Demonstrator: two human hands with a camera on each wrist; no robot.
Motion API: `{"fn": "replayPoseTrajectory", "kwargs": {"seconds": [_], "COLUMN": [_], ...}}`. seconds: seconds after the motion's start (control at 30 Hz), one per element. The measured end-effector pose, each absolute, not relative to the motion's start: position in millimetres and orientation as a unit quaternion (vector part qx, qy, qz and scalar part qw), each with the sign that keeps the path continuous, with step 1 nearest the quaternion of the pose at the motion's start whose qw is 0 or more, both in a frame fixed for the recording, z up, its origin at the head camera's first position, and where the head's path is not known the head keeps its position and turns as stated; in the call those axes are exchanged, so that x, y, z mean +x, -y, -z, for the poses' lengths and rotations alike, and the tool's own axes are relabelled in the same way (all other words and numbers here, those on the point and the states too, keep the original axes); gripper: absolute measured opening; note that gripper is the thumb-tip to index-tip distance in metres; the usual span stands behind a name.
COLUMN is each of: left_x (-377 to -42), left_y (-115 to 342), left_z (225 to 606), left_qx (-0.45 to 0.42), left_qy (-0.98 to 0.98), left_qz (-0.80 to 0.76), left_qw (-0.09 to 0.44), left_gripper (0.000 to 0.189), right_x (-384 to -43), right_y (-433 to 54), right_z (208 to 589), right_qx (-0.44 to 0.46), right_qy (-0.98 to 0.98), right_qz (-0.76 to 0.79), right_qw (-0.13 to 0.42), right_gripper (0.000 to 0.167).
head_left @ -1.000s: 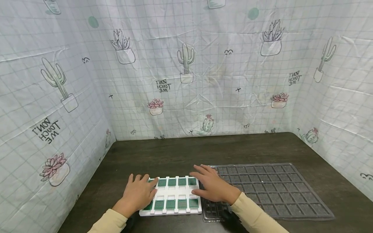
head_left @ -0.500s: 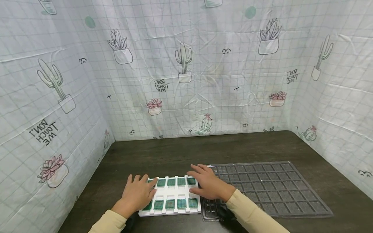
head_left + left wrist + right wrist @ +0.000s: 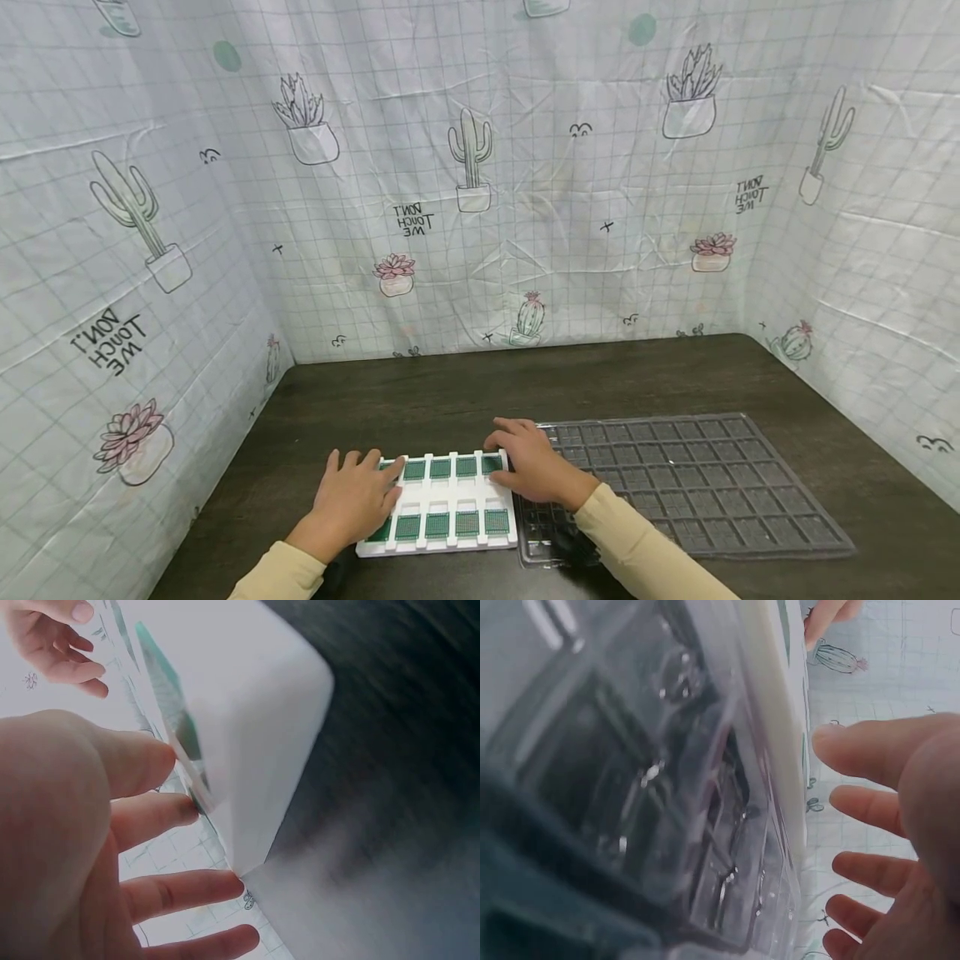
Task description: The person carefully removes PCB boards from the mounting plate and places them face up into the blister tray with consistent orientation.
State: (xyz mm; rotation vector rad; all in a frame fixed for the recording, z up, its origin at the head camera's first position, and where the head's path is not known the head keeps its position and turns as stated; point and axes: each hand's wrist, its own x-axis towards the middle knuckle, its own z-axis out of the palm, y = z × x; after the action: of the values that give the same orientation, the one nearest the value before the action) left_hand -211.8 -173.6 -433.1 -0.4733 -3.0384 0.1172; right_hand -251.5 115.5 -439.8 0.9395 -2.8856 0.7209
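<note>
A white tray (image 3: 450,493) lies on the table with two rows of green circuit boards (image 3: 497,522) in its slots. My left hand (image 3: 351,500) rests at the tray's left end, fingers spread, covering part of the boards there. In the left wrist view its thumb (image 3: 142,761) touches the tray edge beside a green board (image 3: 169,690). My right hand (image 3: 536,467) hovers over the tray's right end, its thumb and fingertips by the upper right board (image 3: 491,463). The right wrist view shows those fingers (image 3: 874,810) apart, with nothing between them.
Right of the white tray lies a clear plastic tray (image 3: 697,483) with many square pockets, its left part under my right forearm. A dark object (image 3: 576,546) sits below my right wrist. A cactus-print cloth (image 3: 480,250) walls in the back and sides of the dark table (image 3: 420,392).
My right hand's fingers have bent and drawn in at the upper right board. The left hand keeps its place on the tray. The head view has shifted slightly.
</note>
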Motion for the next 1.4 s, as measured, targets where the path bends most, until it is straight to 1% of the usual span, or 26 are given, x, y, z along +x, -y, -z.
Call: {"fn": "replayPoseTrajectory", "kwargs": {"seconds": [0.4,0.83,1.4], "left_x": [-211.0,-210.2,-208.4], "left_y": [173.1,174.5,173.9], "left_z": [433.5,432.1,429.1], "left_qx": [-0.148,-0.159,-0.163], "left_qy": [0.988,0.986,0.985], "left_qz": [-0.039,-0.035,-0.034], "left_qw": [0.027,0.036,0.043], "left_gripper": [0.045,0.043,0.043], "right_x": [-253.4,-252.1,-252.0], "right_y": [-107.7,-102.2,-101.1], "right_z": [445.3,445.1,443.1], "right_qx": [0.268,0.242,0.241], "right_qy": [0.922,0.93,0.93], "right_qz": [-0.278,-0.278,-0.276], "right_qw": [0.016,0.014,0.014], "right_gripper": [0.024,0.024,0.021]}}
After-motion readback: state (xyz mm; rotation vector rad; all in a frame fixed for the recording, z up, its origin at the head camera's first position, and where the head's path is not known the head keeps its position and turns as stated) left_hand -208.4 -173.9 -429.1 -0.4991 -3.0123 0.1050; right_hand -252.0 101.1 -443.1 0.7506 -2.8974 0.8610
